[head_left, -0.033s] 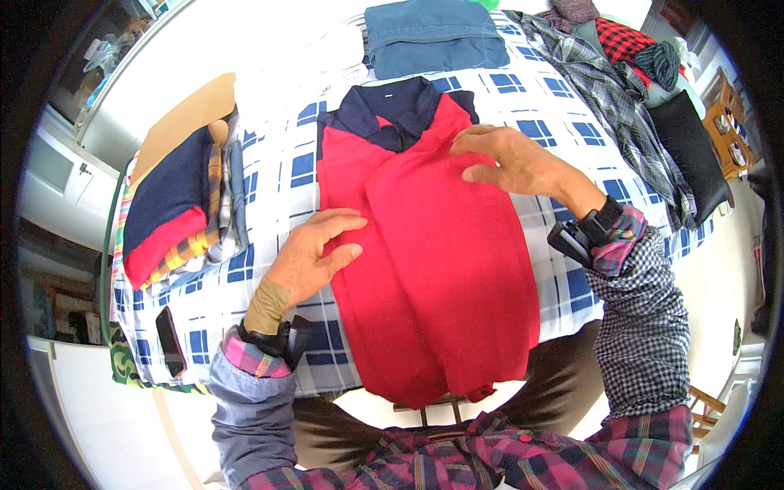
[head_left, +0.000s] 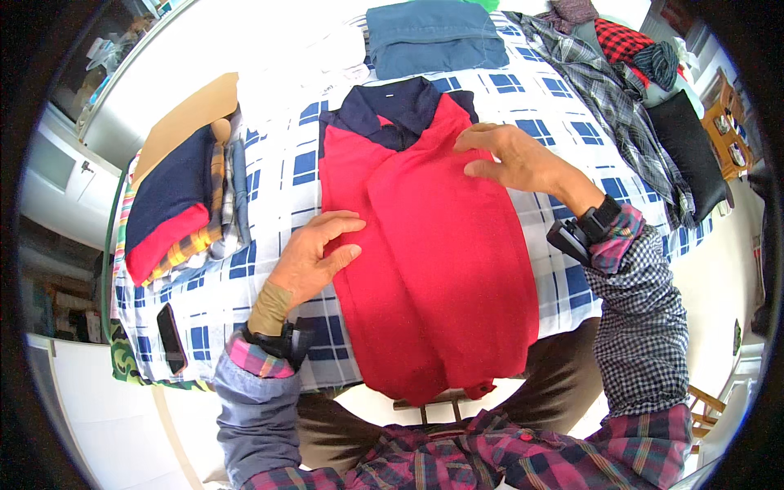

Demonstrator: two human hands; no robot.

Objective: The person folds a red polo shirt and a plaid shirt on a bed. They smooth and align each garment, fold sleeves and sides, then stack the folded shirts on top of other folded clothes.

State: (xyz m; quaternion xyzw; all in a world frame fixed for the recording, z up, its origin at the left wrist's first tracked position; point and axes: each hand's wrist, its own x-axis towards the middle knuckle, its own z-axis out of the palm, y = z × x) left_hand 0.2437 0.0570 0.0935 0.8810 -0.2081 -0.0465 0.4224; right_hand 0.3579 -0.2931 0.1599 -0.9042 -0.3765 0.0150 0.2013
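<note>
A red shirt point(head_left: 457, 278) with a navy collar lies on the bed in front of me, its collar pointing away. Its sides are folded inward into a long shape, and the near end hangs at the bed's edge. My left hand point(head_left: 314, 255) is at the shirt's left side, thumb and fingers apart, with nothing in it. Over the upper right part, near the shoulder, my right hand point(head_left: 516, 160) is also open, fingers stretched toward the collar. Whether the fingertips touch the cloth I cannot tell.
A stack of folded clothes point(head_left: 175, 192) with a brown board point(head_left: 189, 110) stands at left. Near it lies a phone point(head_left: 171, 339). Folded blue-grey trousers point(head_left: 437, 41) lie beyond the collar. Grey plaid cloth point(head_left: 604, 106) and a black cushion point(head_left: 688, 155) are at right.
</note>
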